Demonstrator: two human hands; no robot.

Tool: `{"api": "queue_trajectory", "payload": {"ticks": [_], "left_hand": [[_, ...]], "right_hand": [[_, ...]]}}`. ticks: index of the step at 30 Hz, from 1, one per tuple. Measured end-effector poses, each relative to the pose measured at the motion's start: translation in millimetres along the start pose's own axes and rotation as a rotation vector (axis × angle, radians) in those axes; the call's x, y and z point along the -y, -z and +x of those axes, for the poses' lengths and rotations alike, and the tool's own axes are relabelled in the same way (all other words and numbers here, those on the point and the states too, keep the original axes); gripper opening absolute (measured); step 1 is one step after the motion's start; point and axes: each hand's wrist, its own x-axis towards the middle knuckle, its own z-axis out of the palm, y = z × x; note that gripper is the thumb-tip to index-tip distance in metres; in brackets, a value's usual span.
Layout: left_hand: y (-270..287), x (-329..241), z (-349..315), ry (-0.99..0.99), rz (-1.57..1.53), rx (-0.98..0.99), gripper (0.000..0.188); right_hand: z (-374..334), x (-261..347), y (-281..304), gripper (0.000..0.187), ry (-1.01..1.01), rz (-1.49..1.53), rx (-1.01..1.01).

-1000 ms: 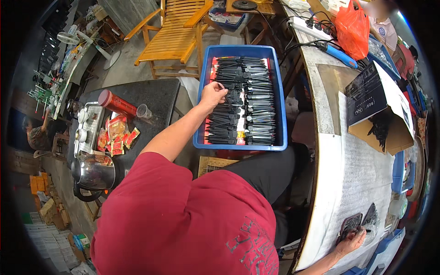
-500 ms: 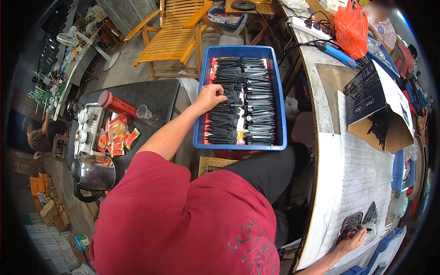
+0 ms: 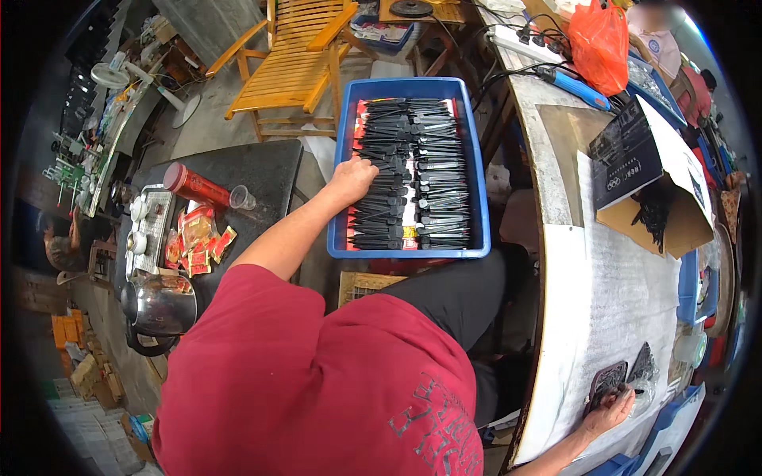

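Note:
My left hand reaches into a blue plastic tub, its fingers curled over the left row of slim black pointed pieces. Whether a piece is in its pinch is hidden. A second row of such pieces lies alongside on the right. Far to the right, my right hand rests at the white-covered bench with its fingers drawn together. What they close on is too small to make out. Touching or just behind those fingers is a dark, rounded flat object, with clear plastic beside it.
An open carton of black pieces stands on the bench. Behind it are a power strip and a red plastic bag. At left, a dark table bears a kettle and snack packets. A wooden chair stands beyond.
My left hand has shifted slightly left and nearer along the left row. My right hand stays at the same spot on the bench. The whole view has moved a little.

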Motion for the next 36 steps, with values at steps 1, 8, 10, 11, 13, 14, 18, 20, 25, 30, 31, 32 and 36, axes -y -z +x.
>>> {"api": "queue_trajectory", "payload": {"ticks": [1,8,10,11,13,14,18,20,25,30,31,32,36], "left_hand": [[1.5,-3.0,3.7,-0.011,-0.006,-0.036,0.011],[70.6,-76.3,40.8,-0.240,-0.401,-0.278,0.013],[88.4,-108.3,52.5,-0.338,-0.542,-0.284,0.014],[96.0,-129.2,59.9,-0.403,-0.648,-0.270,0.015],[118.3,-168.5,67.5,-0.469,-0.758,-0.212,0.015],[126.0,-187.6,72.8,-0.526,-0.760,-0.197,0.014],[136.9,-255.4,100.5,-0.715,-0.872,-0.179,0.014],[137.5,-292.5,115.9,-0.778,-0.904,-0.130,0.014],[115.6,-367.5,166.1,-0.816,-0.735,-0.115,0.017],[107.0,-411.6,204.1,-0.476,-0.525,0.014,0.023],[104.1,-417.2,208.0,-0.445,-0.546,-0.074,0.022],[101.3,-421.7,212.0,-0.412,-0.567,-0.161,0.021],[98.3,-429.8,226.1,-0.358,-0.533,-0.059,0.022]], "right_hand": [[0.3,-0.1,-0.1,0.018,0.005,-0.009,-0.018],[-3.3,11.7,-13.8,0.016,-0.011,-0.014,-0.044],[-4.1,12.6,-13.3,0.015,-0.032,0.000,-0.008],[-5.3,16.1,-14.9,0.015,-0.041,-0.007,-0.032],[-5.4,13.7,-12.4,0.015,-0.067,0.065,0.024],[-6.8,14.5,-12.6,0.014,-0.064,0.058,0.023],[-9.2,24.1,-16.4,0.013,-0.080,0.090,0.021],[-8.6,20.5,-11.8,0.013,-0.070,0.110,0.032],[-6.8,23.0,-13.4,0.015,-0.090,0.139,0.030],[-6.0,21.9,-15.5,0.015,-0.099,0.133,0.033],[-6.1,21.5,-15.5,0.015,-0.100,0.136,0.037],[-6.0,22.0,-16.2,0.015,-0.096,0.142,0.045],[-7.0,20.6,-15.4,0.015,-0.106,0.119,0.055]]}}
